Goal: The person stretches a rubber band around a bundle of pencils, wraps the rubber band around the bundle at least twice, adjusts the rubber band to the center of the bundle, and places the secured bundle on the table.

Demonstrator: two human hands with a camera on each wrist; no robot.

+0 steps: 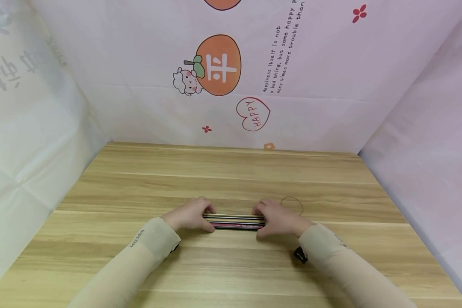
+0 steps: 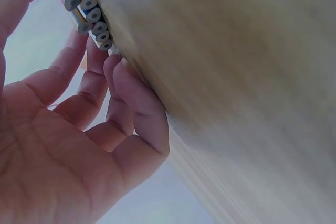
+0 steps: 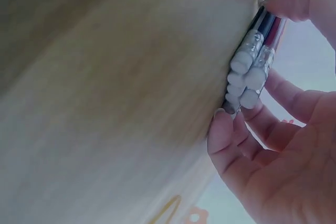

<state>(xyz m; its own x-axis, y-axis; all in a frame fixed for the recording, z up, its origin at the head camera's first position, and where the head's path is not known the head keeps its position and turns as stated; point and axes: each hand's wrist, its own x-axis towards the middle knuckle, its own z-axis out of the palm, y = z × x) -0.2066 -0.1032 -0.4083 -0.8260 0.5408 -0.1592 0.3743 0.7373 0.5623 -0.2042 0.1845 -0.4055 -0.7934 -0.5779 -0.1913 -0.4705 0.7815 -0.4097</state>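
Several pencils (image 1: 235, 222) lie side by side in a stack on the wooden table, running left to right between both hands. My left hand (image 1: 191, 213) grips their left end, thumb on the near side and fingers on the far side. Flat, unsharpened pencil ends (image 2: 88, 2) show in the left wrist view. At the opposite end my right hand (image 1: 279, 218) holds the bundle between thumb and fingers. White erasers (image 3: 255, 77) in silvery ferrules cap the pencils there, with fingertips right beside them.
A thin yellowish rubber band (image 1: 291, 197) lies on the table (image 1: 231, 269) just beyond my right hand. Near my right wrist is a small black object (image 1: 300, 255). White printed sheets (image 1: 138, 115) stand along the back and both sides.
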